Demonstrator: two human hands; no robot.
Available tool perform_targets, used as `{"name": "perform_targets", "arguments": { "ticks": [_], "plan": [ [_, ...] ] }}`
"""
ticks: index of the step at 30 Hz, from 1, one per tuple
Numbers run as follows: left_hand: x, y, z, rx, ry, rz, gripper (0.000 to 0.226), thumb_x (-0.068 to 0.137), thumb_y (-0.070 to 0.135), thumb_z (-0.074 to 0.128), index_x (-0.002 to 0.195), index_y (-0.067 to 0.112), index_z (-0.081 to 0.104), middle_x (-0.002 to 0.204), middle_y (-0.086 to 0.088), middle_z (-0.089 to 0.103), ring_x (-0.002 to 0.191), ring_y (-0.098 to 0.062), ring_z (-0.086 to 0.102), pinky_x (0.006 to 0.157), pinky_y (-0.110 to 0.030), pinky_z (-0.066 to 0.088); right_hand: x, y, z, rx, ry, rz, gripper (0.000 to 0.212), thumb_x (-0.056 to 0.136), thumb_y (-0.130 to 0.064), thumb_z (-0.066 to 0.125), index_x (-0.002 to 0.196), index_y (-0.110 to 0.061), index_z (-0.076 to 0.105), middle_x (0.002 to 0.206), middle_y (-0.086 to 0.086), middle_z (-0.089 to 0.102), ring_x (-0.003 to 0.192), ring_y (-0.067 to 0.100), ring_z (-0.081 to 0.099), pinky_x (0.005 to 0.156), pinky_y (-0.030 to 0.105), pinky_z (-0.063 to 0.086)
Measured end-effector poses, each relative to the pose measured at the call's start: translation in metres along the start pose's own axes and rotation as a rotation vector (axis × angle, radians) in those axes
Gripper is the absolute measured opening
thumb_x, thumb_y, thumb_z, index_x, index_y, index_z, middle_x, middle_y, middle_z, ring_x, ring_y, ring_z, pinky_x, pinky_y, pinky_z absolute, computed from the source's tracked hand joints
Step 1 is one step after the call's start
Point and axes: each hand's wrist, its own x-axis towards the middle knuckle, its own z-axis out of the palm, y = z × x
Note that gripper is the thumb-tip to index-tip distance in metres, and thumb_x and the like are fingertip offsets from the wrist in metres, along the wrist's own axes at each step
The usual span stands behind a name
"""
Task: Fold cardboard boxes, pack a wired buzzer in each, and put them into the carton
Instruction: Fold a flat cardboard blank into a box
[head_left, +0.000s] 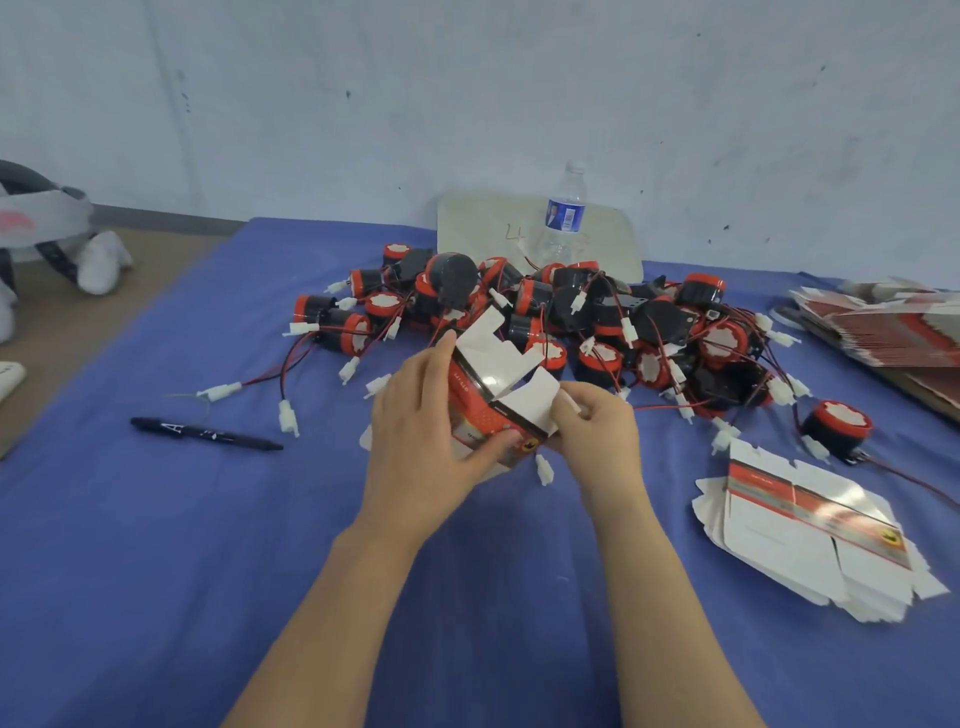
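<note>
At the middle of the blue cloth-covered table (156, 519), just on the near side of the heap of black-and-red wired buzzers (571, 306), the left hand (415, 441) is wrapping its fingers and thumb round the left side of the small red, black and white printed cardboard box (483, 410). The right hand (597, 426) is pinching the same box at its right-hand white flap, and the top flaps are standing open. Being thin, light card, it is probably going to crease or buckle under a hard squeeze, so it is best held by its side walls near the corners, bending flaps only along their scored folds.
</note>
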Motion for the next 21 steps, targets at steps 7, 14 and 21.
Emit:
{"name": "perform_targets", "arguments": {
  "ticks": [7,14,21],
  "plan": [
    [0.001,0.013,0.000,-0.449,-0.031,-0.089,0.072,0.083,0.034,0.070,0.144,0.029,0.032,0.133,0.021,0.045,0.127,0.001,0.042,0.100,-0.025,0.045,-0.011,-0.014,0.014,0.598,-0.111,0.024,0.046,0.098,-0.052,0.039,0.111,-0.018,0.067,0.104,-0.005,0.071,0.099,0.010,0.066,0.083,0.026,0.053],
    [0.007,0.014,-0.015,-0.840,-0.102,-0.244,0.048,0.077,0.034,0.067,0.122,0.037,0.050,0.111,0.025,0.065,0.099,0.004,0.063,0.073,-0.010,0.049,-0.015,-0.019,0.008,0.563,-0.315,-0.099,0.048,0.091,-0.042,0.058,0.137,-0.036,0.046,0.124,-0.005,0.064,0.116,0.012,0.060,0.094,0.030,0.051],
    [0.008,0.001,-0.020,-0.954,-0.197,-0.412,0.052,0.068,0.047,0.079,0.113,0.036,0.055,0.118,0.008,0.066,0.099,-0.009,0.068,0.075,-0.024,0.056,-0.017,-0.023,-0.002,0.615,-0.446,-0.014,0.051,0.080,-0.030,0.067,0.127,-0.036,0.049,0.110,0.004,0.069,0.096,0.021,0.069,0.073,0.029,0.055]
  ]
}}
